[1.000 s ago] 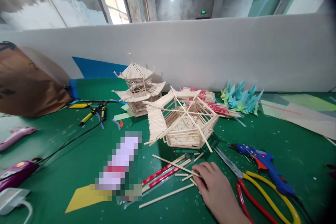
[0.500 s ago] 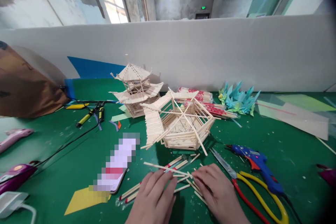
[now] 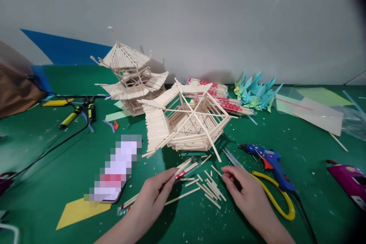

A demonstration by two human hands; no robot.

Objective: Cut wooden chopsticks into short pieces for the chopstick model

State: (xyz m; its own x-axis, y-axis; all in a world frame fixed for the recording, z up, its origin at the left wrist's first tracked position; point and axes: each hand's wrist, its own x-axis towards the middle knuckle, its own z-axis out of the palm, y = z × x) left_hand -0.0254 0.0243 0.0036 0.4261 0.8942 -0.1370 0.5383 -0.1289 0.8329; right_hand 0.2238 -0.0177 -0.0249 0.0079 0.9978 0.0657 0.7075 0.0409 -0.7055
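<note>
1. By the fingertips of the right hand (image 3: 244, 188), drawn narrowly together, the near end of a short stick (image 3: 216, 170) is pinched; its long axis is slanted from far left to near right.
2. The left hand (image 3: 154, 194) is held with thumb and forefinger nearly meeting beside wrapped sticks (image 3: 190, 167); whether anything is gripped cannot be told.
3. Between the hands, loose short sticks (image 3: 212, 188) are scattered, mostly slanted likewise.
4. Beyond, a six-sided stick frame (image 3: 188, 146) is seen, with a stick pagoda (image 3: 130, 93) far left.
5. At right, a blue glue gun (image 3: 270, 157) is laid on the green tabletop (image 3: 311, 133).
6. The far side is closed by a pale panel (image 3: 183, 19).
</note>
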